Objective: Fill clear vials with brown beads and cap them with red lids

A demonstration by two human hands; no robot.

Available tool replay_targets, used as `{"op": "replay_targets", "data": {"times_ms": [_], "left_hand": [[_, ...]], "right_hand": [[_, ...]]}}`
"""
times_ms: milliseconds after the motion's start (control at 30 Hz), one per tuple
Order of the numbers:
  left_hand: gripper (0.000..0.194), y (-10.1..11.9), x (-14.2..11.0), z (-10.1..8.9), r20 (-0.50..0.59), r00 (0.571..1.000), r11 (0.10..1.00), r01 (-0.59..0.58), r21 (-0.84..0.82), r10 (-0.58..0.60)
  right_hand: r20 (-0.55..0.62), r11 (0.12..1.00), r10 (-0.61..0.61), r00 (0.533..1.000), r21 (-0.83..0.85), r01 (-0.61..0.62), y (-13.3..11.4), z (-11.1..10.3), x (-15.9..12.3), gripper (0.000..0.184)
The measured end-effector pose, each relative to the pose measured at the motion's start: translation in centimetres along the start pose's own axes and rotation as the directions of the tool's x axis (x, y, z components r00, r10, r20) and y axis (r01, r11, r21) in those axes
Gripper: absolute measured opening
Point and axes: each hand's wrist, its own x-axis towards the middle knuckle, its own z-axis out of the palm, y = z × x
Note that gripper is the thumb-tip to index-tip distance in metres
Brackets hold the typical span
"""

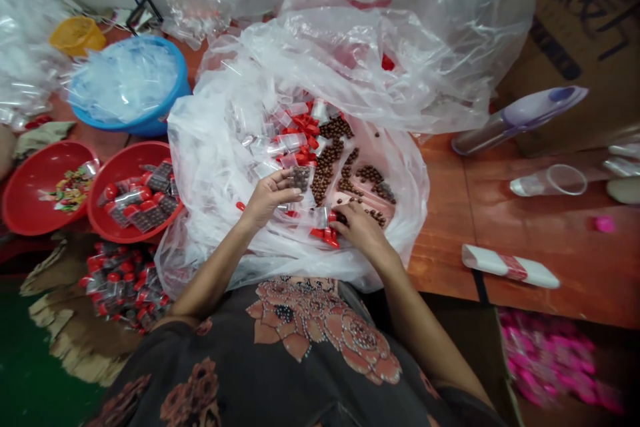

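- Landmark: the white plastic bag (210, 153), which is lying open on the orange table (445, 213) in front of me.
- Left hand (270, 199): I am grasping a small clear container (300, 179) of brown balls between thumb and fingers, over the middle of the bag.
- Right hand (359, 225): I am reaching into the near right part of the bag, fingers bent down at a red-capped clear container (323, 217); whether they are gripping it or only touching it, I cannot tell.
- Loose brown balls (325, 170) are lying inside the bag, between and beyond my hands; more are resting on a pink surface (370, 193) at its right side.
- Red pieces (305, 127) and clear containers are lying mixed in the bag's middle.
- Left of the bag, a red bowl (123, 223) is holding filled containers; a second red bowl (25, 203), farther left, is holding small multicolored pieces.
- Beyond these bowls, left of the bag, a blue basin (173, 107) is holding clear plastic pieces.
- Right of the bag, a clear cup (567, 180) and a white roll (510, 265) are lying on the table.
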Motion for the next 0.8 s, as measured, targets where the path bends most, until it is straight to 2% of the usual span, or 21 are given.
{"op": "replay_targets", "data": {"times_ms": [167,267,367,533,700,800], "left_hand": [[0.055,1.2,-0.9,0.7,0.009,0.999,0.996,0.045,-0.081,-0.044],[0.056,1.8,-1.5,0.9,0.021,0.999,0.995,0.051,-0.086,-0.049],[0.054,1.9,-1.6,0.9,-0.005,0.999,0.994,0.053,-0.097,-0.054],[0.051,1.5,-1.5,0.5,-0.034,0.997,0.991,0.070,-0.116,-0.074],[0.048,1.4,-1.7,0.4,-0.045,0.995,0.990,0.085,-0.109,-0.090],[0.048,1.3,-1.9,0.5,-0.029,0.996,0.991,0.080,-0.111,-0.084]], "right_hand": [[0.011,0.997,-0.032,0.999,0.072,0.031,0.3,-0.2,-0.1,0.009],[-0.012,0.989,-0.055,0.998,0.134,0.056,0.8,0.2,-0.4,0.021],[-0.046,0.983,-0.009,0.999,0.182,0.017,1.3,0.6,-0.9,0.033],[-0.106,0.969,0.032,0.994,0.249,-0.004,2.0,-0.1,-1.9,0.030],[-0.010,0.970,0.035,0.999,0.242,-0.031,2.6,-1.6,-3.3,0.012],[0.024,0.961,-0.016,1.000,0.276,0.009,3.2,-1.9,-3.9,0.016]]}}
